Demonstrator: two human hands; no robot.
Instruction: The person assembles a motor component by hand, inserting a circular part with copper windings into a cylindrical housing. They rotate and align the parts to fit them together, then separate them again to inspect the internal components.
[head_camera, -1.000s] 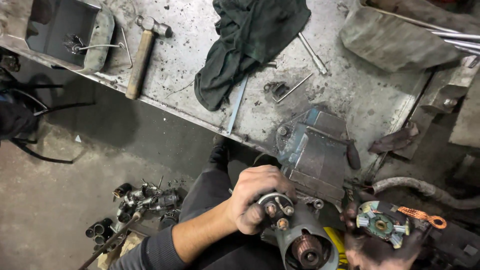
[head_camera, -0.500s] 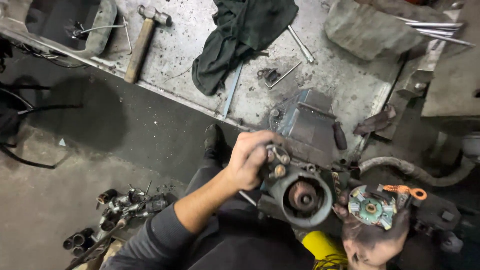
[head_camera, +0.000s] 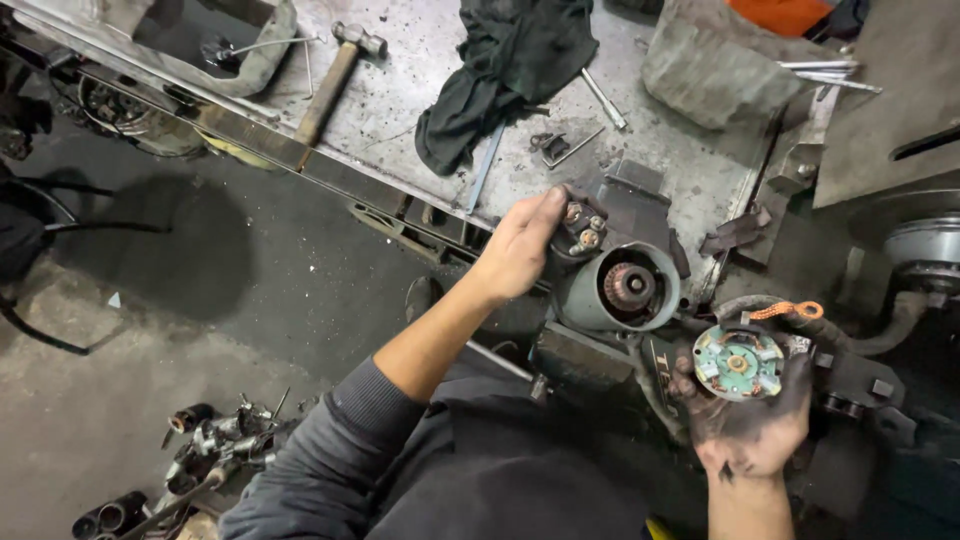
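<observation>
Steel workbench (head_camera: 690, 170) up top with dark rag (head_camera: 515, 60), hammer (head_camera: 335, 75) and flat wrench (head_camera: 488, 165); grey starter motor housing (head_camera: 615, 290) clamped at bench edge, open end with gear facing up. Left hand (head_camera: 520, 250) wrapped around solenoid end (head_camera: 582, 228) of housing, fingers closed on it. Right hand (head_camera: 750, 420), greasy, cupped under round green brush plate (head_camera: 738, 362), held just right of housing, orange-sleeved lead (head_camera: 788, 311) above.
</observation>
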